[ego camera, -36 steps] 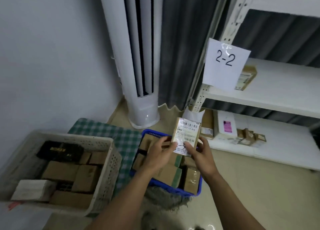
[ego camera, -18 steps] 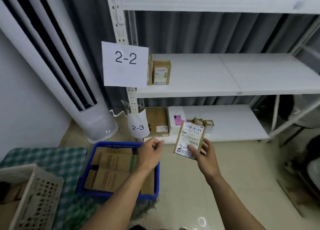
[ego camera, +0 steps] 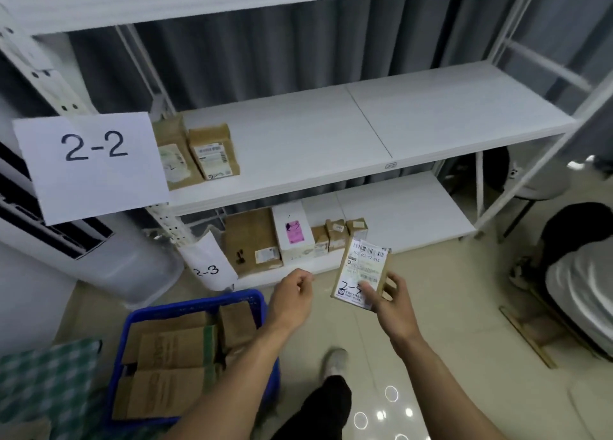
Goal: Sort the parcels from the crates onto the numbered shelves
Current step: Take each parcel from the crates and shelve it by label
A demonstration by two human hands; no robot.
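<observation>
- In the near middle of the scene, the right hand (ego camera: pixel 393 302) grips a flat brown parcel (ego camera: pixel 361 274) by its lower edge, thumb on the front face and fingers behind it.
- The parcel is held upright above the floor, its white barcode label facing the camera. There is handwriting near the bottom that starts "2-"; the thumb partly covers the rest.
- The left hand (ego camera: pixel 292 295) hovers just left of the parcel without touching it, fingers curled in and holding nothing.
- Near left, a blue crate (ego camera: pixel 195 303) on the floor holds several brown parcels lying flat.
- Behind it stands a white shelf unit. A paper sign reading "2-2" (ego camera: pixel 93 164) hangs on its left post at the middle shelf (ego camera: pixel 331 134), and two brown boxes (ego camera: pixel 214 151) sit at that shelf's left end.
- A smaller sign reading "2-3" (ego camera: pixel 209 267) hangs by the bottom shelf (ego camera: pixel 398 214). On it are a large brown box (ego camera: pixel 252 237), a white box with a pink label (ego camera: pixel 293 234) and a few small brown boxes (ego camera: pixel 336 235), side by side.
- A checked cloth (ego camera: pixel 43 383) lies at the near left corner.
</observation>
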